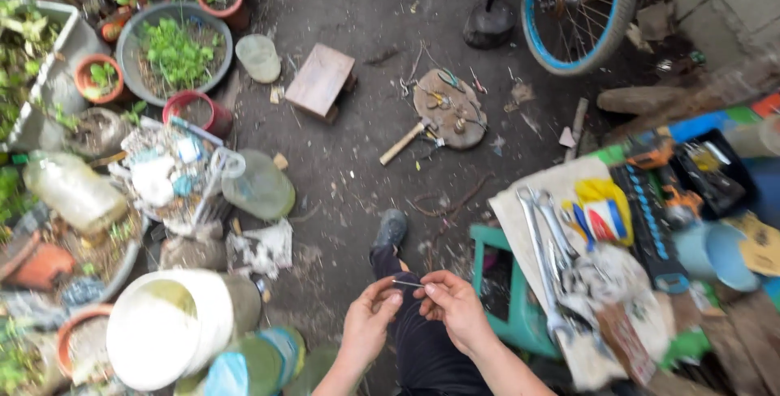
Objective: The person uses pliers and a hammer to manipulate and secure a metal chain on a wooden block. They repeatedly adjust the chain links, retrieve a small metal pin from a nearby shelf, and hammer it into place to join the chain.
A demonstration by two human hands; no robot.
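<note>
Your fingers [392, 293] on both hands are pinched nearly closed around 1 thin metal needle or wire [408, 284], which lies almost level between them at the near middle of the scene, above your dark trouser leg and shoe [390, 229]. Your left hand [367, 320] takes the left end between thumb and forefinger, and your right hand [453, 305] pinches the right end the same way; the other fingers curl loosely and hold nothing that I can see. The wire looks very light and stiff for its length, yet so slender that it would likely bend or spring away if you squeeze off-centre, and smooth metal that fine is apt to slip, so a grip close to each end with the fingertip pads seems soundest. Whether either end is sharp is too small to tell. To your right, on a green stool [504, 282] and the bench beside it, lies a cloth [528, 201] bearing 2 or more long spanners [538, 233], with a yellow packet [605, 209] and a black tool case [650, 217] farther right. On the ground well beyond your foot sit a round wooden disc [449, 109] with small bits on it, a hammer [404, 142] touching its left edge, and a small wooden block [320, 81]. A blue-rimmed bicycle wheel [578, 6] stands far right. A white bucket [171, 327] sits near left, and plant pots [175, 55] crowd the far left.
</note>
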